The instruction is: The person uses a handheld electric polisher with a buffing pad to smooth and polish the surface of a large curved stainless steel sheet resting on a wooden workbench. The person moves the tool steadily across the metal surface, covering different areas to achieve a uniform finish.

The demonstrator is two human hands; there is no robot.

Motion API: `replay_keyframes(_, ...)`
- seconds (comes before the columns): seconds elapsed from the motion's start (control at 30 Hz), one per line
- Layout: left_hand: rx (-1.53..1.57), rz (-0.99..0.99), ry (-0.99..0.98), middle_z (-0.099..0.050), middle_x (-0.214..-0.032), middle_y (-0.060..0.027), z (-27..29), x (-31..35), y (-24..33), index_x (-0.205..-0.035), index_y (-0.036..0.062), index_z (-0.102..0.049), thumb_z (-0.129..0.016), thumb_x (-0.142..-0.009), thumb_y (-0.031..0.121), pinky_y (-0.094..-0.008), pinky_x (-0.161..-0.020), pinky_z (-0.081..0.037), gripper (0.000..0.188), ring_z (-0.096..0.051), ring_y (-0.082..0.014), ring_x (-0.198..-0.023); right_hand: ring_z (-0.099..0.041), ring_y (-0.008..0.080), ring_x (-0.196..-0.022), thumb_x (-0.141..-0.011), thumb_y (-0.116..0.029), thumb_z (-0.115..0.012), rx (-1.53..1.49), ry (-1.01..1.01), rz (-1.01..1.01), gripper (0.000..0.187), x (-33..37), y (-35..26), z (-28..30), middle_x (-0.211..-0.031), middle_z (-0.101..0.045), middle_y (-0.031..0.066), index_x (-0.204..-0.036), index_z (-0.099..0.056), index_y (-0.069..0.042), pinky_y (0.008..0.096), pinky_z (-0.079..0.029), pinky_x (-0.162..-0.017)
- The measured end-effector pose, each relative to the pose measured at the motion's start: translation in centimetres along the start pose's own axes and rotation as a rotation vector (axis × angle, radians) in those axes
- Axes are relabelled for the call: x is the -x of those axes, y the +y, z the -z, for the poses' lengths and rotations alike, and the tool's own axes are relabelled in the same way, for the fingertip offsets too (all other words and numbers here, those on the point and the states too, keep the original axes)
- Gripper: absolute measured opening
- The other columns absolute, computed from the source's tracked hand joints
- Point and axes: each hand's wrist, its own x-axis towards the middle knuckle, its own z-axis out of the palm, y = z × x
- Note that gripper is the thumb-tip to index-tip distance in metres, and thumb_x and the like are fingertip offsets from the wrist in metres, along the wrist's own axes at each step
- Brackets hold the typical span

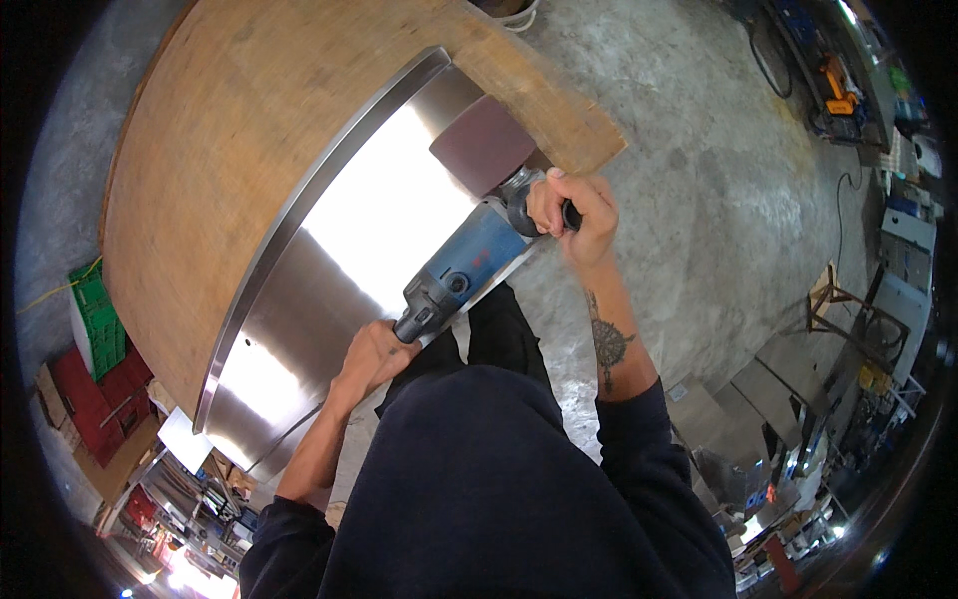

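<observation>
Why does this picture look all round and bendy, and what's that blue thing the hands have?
There's no robot here, just a person with two bare hands. A wide fisheye camera on the person's head looks down, which bends straight edges. The dark clothing at the bottom is the person's own.

The blue thing is a power tool with a reddish-brown drum at its far end. The left hand holds its back end; the right hand grips a black handle near the drum.

Under the tool, a shiny metal piece with a raised edge lies on a wooden table.

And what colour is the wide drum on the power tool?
The drum is a dull reddish-brown, seen best in the head view.
</observation>
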Motion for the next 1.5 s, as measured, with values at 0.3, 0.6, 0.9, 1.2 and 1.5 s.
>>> replay_keyframes(0.3, -0.04, 0.017, -0.029, -0.068, -0.078, -0.0344, 0.0, -2.4, 2.3, -0.083, -0.0132, -0.069, -0.074, -0.083, 0.036, -0.0496, -0.077, -0.056, 0.049, -0.073, -0.0467, -0.078, -0.046, 0.019, -0.048, -0.105, -0.024, -0.052, 0.004, 0.049, -0.017, 0.055, -2.1, -1.5, 1.8, -0.051, -0.046, 0.0085, -0.054, -0.05, -0.004, 0.0346, -0.036, -0.052)
replay_keyframes(0.6, 0.007, 0.024, -0.012, -0.072, -0.08, -0.0268, -0.8, -3.5, 2.0, -0.087, -0.0108, -0.072, -0.076, -0.081, 0.035, -0.0478, -0.076, -0.056, 0.047, -0.072, -0.0349, -0.074, -0.044, 0.0185, -0.049, -0.103, -0.025, -0.054, 0.013, 0.045, -0.034, 0.054, -2.2, -1.4, 2.1, -0.049, -0.044, 0.0073, -0.054, -0.052, -0.003, 0.0346, -0.035, -0.053)
replay_keyframes(0.9, 0.011, 0.08, -0.119, -0.076, -0.103, -0.0308, -1.1, -2.9, 0.6, -0.142, -0.0018, -0.063, -0.074, -0.083, 0.039, -0.0468, -0.093, -0.057, 0.073, -0.076, -0.0425, -0.101, -0.043, 0.0182, -0.049, -0.101, -0.024, -0.056, 0.034, 0.066, -0.056, 0.053, -0.7, -0.2, 0.7, -0.048, -0.044, 0.0067, -0.052, -0.051, -0.004, 0.0343, -0.034, -0.051)
replay_keyframes(1.2, -0.004, 0.032, -0.122, -0.076, -0.102, -0.0301, -1.5, -2.1, -1.9, -0.141, -0.0034, -0.064, -0.073, -0.084, 0.042, -0.047, -0.093, -0.057, 0.074, -0.076, -0.0433, -0.099, -0.044, 0.0202, -0.051, -0.102, -0.027, -0.054, 0.059, 0.055, -0.09, 0.055, 1.0, 1.5, -0.1, -0.05, -0.045, 0.0081, -0.052, -0.05, -0.004, 0.0351, -0.034, -0.054)
replay_keyframes(1.5, 0.04, -0.008, -0.067, -0.077, -0.1, -0.0279, -3.0, -2.4, -5.6, -0.13, -0.0005, -0.072, -0.075, -0.082, 0.039, -0.0481, -0.093, -0.057, 0.062, -0.075, -0.044, -0.097, -0.041, 0.0211, -0.053, -0.104, -0.026, -0.049, 0.084, 0.074, -0.108, 0.054, 3.2, 3.4, -0.9, -0.051, -0.043, 0.008, -0.053, -0.044, -0.007, 0.0375, -0.036, -0.063)
